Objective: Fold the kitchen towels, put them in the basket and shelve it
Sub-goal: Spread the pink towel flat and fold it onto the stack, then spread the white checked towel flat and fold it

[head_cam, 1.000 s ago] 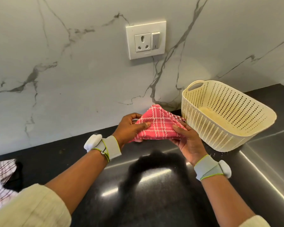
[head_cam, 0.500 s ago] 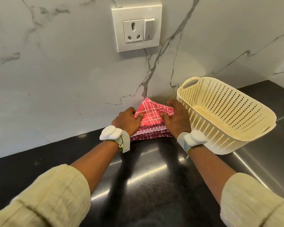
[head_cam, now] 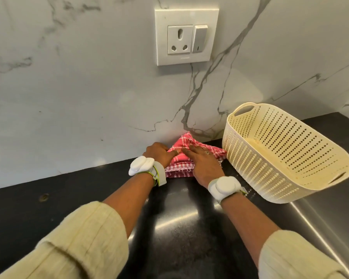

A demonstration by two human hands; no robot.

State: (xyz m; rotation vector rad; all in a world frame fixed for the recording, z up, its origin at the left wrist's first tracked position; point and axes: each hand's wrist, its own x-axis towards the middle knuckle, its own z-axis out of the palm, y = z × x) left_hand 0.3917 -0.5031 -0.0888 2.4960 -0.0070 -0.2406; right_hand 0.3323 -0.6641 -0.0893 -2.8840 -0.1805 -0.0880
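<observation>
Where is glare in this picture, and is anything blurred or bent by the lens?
Head view: bright streaks of glare on the black counter between the forearms; both sleeves at the bottom edge look soft; the socket plate looks skewed; the red towel and basket stay sharp.

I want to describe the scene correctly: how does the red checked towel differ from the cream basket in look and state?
The red checked towel is soft cloth, folded flat on the black counter; the cream basket is stiff perforated plastic and stands tilted. The left hand and right hand press on the towel; nothing touches the basket, which holds nothing visible. Both sit on the counter near the marble wall.
</observation>
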